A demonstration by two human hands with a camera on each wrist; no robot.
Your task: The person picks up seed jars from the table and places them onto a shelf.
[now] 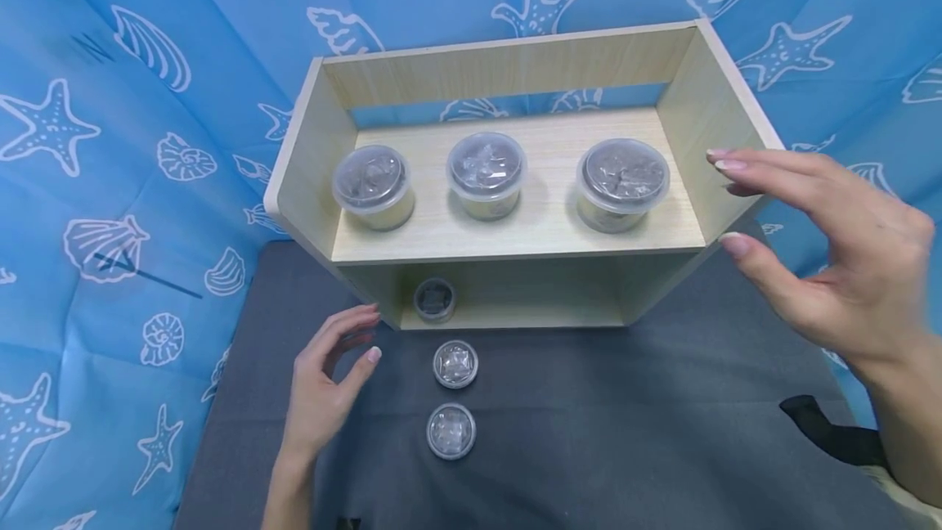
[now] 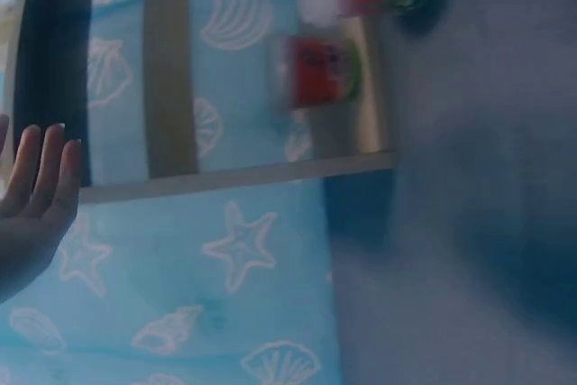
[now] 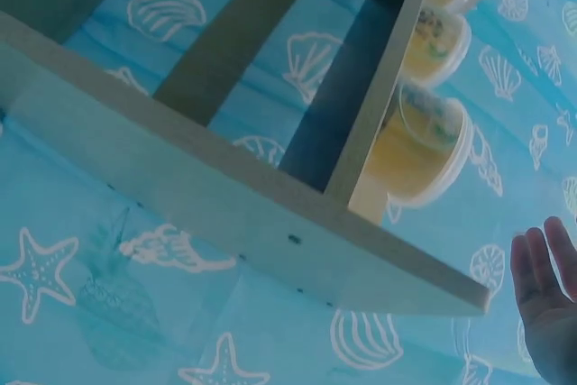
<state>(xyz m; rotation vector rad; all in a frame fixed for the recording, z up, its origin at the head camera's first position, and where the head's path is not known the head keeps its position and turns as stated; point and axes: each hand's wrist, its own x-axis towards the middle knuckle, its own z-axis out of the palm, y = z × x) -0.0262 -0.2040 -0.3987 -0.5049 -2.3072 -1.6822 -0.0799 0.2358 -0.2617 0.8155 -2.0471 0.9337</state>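
Note:
My left hand holds nothing, its fingers and thumb loosely bent apart, at the lower left corner of a pale wooden two-tier shelf. Close by, a small lidded tub stands on the lower tier, with two more small tubs, one nearer the shelf and one nearer me, on the dark cloth. Red labels show on two tubs in the left wrist view. Raised beside the shelf's right panel, my right hand is also bare of objects, thumb spread; its fingertips overlap that panel in the head view.
Three larger tubs with clear lids stand on the upper tier: left, middle and right. Behind hangs a blue curtain with white sea shapes. Dark cloth covers the table; a black strap lies near the right forearm.

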